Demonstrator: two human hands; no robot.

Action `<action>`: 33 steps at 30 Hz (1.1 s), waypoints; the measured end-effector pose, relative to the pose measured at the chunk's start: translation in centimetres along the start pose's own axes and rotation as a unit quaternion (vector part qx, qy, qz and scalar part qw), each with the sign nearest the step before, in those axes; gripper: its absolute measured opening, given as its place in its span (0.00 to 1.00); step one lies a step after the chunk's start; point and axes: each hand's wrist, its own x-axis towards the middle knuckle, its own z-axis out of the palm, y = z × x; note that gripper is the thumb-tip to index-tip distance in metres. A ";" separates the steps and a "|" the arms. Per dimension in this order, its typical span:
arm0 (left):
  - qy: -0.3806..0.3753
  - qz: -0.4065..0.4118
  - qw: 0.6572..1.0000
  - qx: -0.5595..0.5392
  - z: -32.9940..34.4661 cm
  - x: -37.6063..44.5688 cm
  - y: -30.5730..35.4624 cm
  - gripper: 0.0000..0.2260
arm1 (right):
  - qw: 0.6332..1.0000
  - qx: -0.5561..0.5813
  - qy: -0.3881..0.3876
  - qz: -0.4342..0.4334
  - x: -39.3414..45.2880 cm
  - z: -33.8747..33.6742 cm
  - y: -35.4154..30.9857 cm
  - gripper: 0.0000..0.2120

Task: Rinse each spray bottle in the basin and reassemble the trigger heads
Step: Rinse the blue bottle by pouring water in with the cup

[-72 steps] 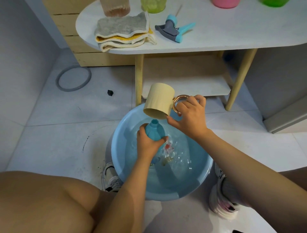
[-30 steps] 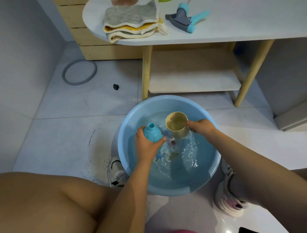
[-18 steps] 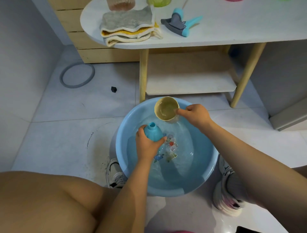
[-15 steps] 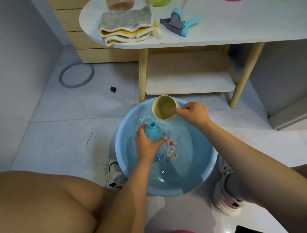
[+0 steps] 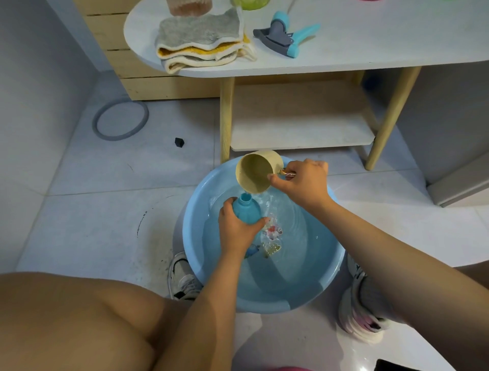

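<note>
- Left hand [image 5: 236, 231]: fingers and thumb wrapped round the shoulder of the blue spray bottle [image 5: 246, 210], which stands roughly upright in the basin with its open neck uppermost and no trigger head fitted.
- Right hand [image 5: 304, 182]: closed round the handle of the beige mug [image 5: 256, 174], thumb against the mug's wall; the mug is tipped with its mouth turned down and toward the viewer, its lower rim just above the bottle's neck. A thin run of water shows at that rim.
- Basin [image 5: 312, 296]: round, light blue, set on the tiled floor [image 5: 92, 211] between the person's two shoes; it holds shallow water, rippled near the bottle. Small coloured shapes show through the water beside the left hand; what they are cannot be told.
- Trigger head [image 5: 284, 37]: grey and blue, lying on its side on the white worktop [image 5: 383, 39], well apart from the bottle.
- Folded cloths [image 5: 201, 39]: a grey, yellow and cream stack at the worktop's near left edge, just left of the trigger head.
- Worktop's far edge: the bases of a pinkish container [image 5: 189, 5] and a green container [image 5: 250, 3], both cut off by the frame.
- Lower shelf [image 5: 299, 119]: a pale board between the worktop's wooden legs, directly behind the basin.
- Floor, left: a grey ring [image 5: 120, 119] and a small black object [image 5: 179, 142], both well apart from the basin.
</note>
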 end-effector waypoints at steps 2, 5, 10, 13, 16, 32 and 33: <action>0.000 0.000 1.000 -0.001 0.0 0.0 0.0 0.37 | 1.000 -0.009 0.002 -0.008 0.0 0.0 -0.1 0.20; 0.000 -0.001 1.000 -0.004 0.1 0.0 0.1 0.37 | 1.000 -0.016 0.013 -0.017 0.1 0.1 -0.1 0.20; 0.002 -0.002 1.000 -0.008 0.0 0.1 0.1 0.37 | 0.999 -0.017 0.035 -0.035 0.2 0.2 -0.1 0.22; -0.001 -0.004 1.000 -0.005 0.0 0.0 0.1 0.35 | 0.998 -0.021 0.045 -0.045 0.2 0.0 -0.1 0.22; 0.000 -0.002 1.000 -0.008 0.0 0.0 0.1 0.34 | 0.997 -0.031 0.045 -0.053 0.1 0.0 -0.2 0.23; 0.004 0.002 1.000 -0.002 0.2 0.1 -0.4 0.34 | 0.991 -0.060 0.075 -0.089 0.2 0.0 0.0 0.23; 0.004 0.003 1.000 -0.001 0.2 0.0 -0.4 0.34 | 0.991 -0.061 0.080 -0.090 0.2 0.0 0.0 0.23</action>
